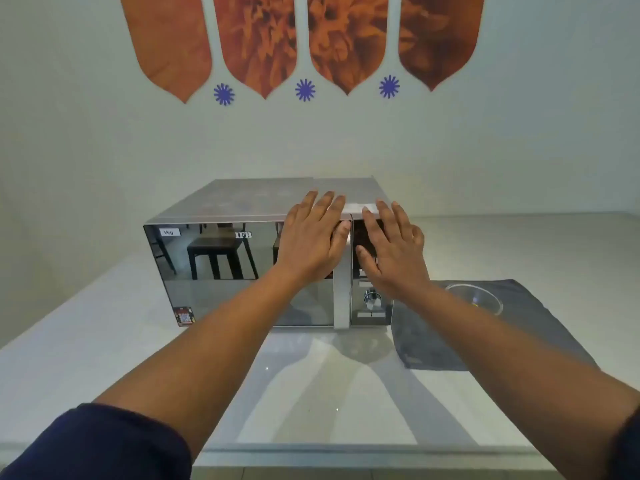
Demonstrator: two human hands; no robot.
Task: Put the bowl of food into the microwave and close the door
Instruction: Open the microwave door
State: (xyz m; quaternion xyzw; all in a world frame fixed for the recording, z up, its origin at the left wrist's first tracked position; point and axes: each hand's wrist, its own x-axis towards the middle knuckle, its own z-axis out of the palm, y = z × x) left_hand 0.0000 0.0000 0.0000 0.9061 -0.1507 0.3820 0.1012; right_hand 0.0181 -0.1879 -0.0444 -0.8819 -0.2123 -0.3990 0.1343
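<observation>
While both flat hands press the microwave [242,265], bowl [475,297] sits right.

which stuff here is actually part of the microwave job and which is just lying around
Part of the job:
- silver mirror-fronted microwave, door shut
- clear glass bowl on the cloth, right of the microwave
- left hand and right hand, flat against the microwave front

Just lying about:
- dark grey cloth under the bowl
- orange petal-shaped wall decals with blue star stickers

Your silver microwave [242,271] stands door shut, mirrored front toward you; the clear glass bowl [476,297] sits to its right.
</observation>
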